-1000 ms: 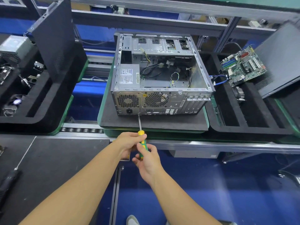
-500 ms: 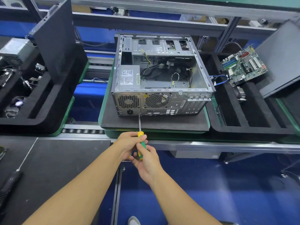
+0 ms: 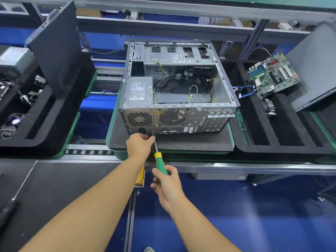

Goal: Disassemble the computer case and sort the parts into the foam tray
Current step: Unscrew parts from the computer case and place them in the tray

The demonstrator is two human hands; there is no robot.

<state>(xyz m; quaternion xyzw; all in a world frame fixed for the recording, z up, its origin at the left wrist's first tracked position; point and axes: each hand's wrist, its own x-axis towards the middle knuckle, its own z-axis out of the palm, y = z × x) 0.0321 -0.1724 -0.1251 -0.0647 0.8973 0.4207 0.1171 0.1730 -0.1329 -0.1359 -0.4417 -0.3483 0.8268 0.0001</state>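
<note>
Our right hand (image 3: 168, 186) is wrapped round the handle of the green-and-yellow steel-shafted screwdriver (image 3: 160, 165), its tip at the lower rear edge of the open grey metal computer case (image 3: 172, 122). Our left hand (image 3: 139, 145) curls at that tip — pinching shaft or screw, we cannot tell. The green motherboard (image 3: 272, 75) lies in the black foam tray (image 3: 254, 128) on the right; the grey boxy power supply (image 3: 140, 91) is not yet out. Both forearms reach forward, the left further.

Conveyor (image 3: 89, 152) carries a foam pad (image 3: 190, 143) between two foam trays (image 3: 283, 149).
</note>
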